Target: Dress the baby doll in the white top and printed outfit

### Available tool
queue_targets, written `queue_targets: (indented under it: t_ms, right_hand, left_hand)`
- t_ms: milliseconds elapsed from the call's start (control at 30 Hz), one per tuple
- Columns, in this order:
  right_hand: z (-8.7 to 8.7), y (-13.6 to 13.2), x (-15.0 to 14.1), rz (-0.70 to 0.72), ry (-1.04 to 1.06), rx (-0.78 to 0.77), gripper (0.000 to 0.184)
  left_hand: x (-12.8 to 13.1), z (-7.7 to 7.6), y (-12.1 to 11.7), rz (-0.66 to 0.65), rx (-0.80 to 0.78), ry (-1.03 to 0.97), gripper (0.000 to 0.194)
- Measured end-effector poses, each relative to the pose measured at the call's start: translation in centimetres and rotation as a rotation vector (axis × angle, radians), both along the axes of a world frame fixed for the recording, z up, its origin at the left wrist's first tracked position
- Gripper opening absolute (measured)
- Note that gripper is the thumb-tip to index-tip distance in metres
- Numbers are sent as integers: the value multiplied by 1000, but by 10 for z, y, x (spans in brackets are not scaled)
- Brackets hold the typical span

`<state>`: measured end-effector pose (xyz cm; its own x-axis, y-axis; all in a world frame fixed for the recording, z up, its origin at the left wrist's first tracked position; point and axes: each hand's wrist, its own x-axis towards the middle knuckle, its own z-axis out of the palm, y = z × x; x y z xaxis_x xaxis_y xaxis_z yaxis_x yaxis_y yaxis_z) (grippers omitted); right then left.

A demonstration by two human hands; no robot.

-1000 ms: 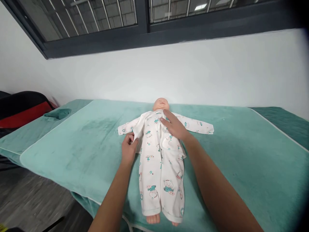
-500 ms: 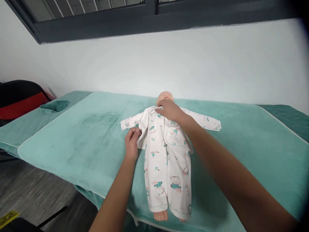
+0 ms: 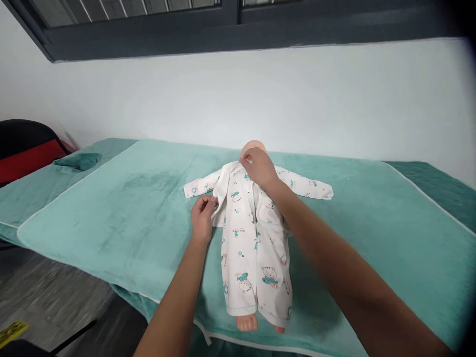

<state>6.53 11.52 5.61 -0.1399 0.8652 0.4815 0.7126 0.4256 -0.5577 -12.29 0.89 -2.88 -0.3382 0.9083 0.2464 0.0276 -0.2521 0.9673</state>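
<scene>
A baby doll [image 3: 254, 144] lies on its back, its feet toward me and its face mostly behind my right hand. It wears a white printed baby shirt [image 3: 236, 181] with the sleeves spread out, and matching pants [image 3: 240, 258] with bare feet [image 3: 247, 322] poking out. The shirt's front panels are not joined at the middle. My left hand [image 3: 203, 218] is closed at the shirt's side edge below the left-hand sleeve, thumb and fingers pinching the cloth. At the collar, my right hand [image 3: 260, 168] has its thumb and fingertips pinched together on the neckline.
A green padded cover [image 3: 122, 213] spreads over the bed, which stands against a white wall [image 3: 238, 99]. A bunched green cloth [image 3: 78, 161] and a red-and-black chair [image 3: 29, 153] are at the left. Above the wall runs a dark window frame [image 3: 148, 37].
My right hand has risen slightly at the collar, its fingers curling from lying flat into a pinch. My left hand stays at the shirt's side. The view has shifted a little.
</scene>
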Motion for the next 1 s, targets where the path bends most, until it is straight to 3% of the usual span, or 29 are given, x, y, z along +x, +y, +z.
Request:
queue_targets:
  t_ms: [67,133,233,367,433,533,667,800,1000]
  right_hand:
    - [-8,-33,8,69,149,100,23]
    - [-20,-77,17,91,192,91,34]
    - [-39,-142,30,131,59,80,52]
    - [-55,-192,42,-33,11,79,49]
    - [-57,-199,47,-120,0,93,38]
    - [-55,-196,50,-135,-92,127,24]
    - [-44,-188,49,-91,-198,149,23]
    - [-35,-190,49,-2,-152,187,25]
    - [-47,-199,59,86,-177,143,19]
  left_hand:
    - [0,0,0,0,-5,3,21]
    - [0,0,0,-3,-1,11,21]
    - [0,-1,0,3,9,18,20]
    - [0,-1,1,-2,-3,15,20]
    - [0,-1,1,-5,-11,0,20]
    - [0,0,0,-7,-16,-3,21]
    - [1,2,-1,-14,-3,9,21]
    - [0,2,-1,-28,-6,10,21]
    - [0,2,-1,-27,6,9,21]
